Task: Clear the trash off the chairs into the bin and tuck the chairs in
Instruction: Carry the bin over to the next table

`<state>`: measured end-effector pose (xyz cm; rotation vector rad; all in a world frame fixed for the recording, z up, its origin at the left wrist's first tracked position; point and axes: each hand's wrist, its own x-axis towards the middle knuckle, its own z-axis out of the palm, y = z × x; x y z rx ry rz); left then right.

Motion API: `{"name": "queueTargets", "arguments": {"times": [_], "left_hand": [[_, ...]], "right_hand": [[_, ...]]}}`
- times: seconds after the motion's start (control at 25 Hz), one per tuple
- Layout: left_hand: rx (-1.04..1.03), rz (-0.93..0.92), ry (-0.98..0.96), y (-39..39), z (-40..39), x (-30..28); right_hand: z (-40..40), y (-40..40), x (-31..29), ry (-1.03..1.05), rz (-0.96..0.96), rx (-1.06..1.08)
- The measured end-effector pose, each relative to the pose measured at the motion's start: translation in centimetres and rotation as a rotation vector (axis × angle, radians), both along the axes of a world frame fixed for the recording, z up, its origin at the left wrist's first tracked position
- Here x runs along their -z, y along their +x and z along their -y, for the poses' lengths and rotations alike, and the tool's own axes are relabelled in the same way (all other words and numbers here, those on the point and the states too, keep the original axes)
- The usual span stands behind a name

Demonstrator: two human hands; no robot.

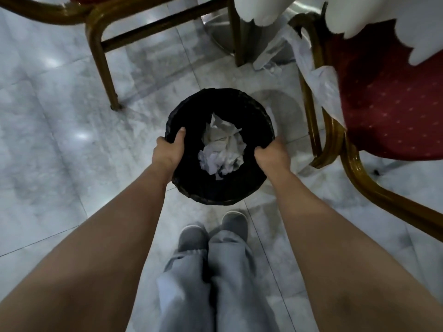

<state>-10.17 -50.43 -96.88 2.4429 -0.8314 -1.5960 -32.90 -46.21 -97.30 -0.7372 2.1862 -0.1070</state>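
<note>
Bin held at rim, both hands.
Left hand and right hand grip opposite rim edges of black bin, above floor; crumpled paper inside; red chair right.

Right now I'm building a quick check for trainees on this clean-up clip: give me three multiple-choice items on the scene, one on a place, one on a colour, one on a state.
1. Where does the clear plastic bag hang?
A. Over the edge of the red-seated chair on the right
B. Inside the bin
C. On the person's shoes

2. What colour is the bin?
A. White
B. Black
C. Red

3. How is the bin held?
A. By the left hand alone
B. By neither hand
C. By both hands at its rim

Answers:
1 A, the bag drapes over the frame of the red chair.
2 B, its rim and walls are black around the crumpled white paper.
3 C, the left hand and the right hand each grip the rim.
</note>
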Motion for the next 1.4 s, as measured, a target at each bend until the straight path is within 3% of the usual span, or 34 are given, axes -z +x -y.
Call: {"name": "queueTargets", "arguments": {"times": [0.2,0.4,0.6,0.76,1.08,1.4], "left_hand": [[0.083,0.014,-0.016,-0.5,-1.1,-6.6],[0.264,0.032,-0.073,-0.5,-3.8,-18.3],[0.456,0.018,-0.122,0.1,-10.8,-29.6],[0.645,-0.053,-0.052,-0.5,-16.4,-35.5],[0.868,-0.171,0.083,-9.1,-23.7,-40.6],[1.074,-0.206,0.085,-25.3,-31.8,-42.5]], "right_hand": [[-3.3,0.4,-6.9,0.000,-0.006,0.072],[-9.1,0.9,-18.5,0.035,0.042,0.149],[-19.4,2.9,-30.2,0.087,0.055,0.263],[-28.9,2.8,-37.1,0.084,0.001,0.313],[-42.0,-1.3,-42.3,0.076,0.010,0.603],[-53.0,-12.3,-44.0,-0.038,0.059,0.876]]}}
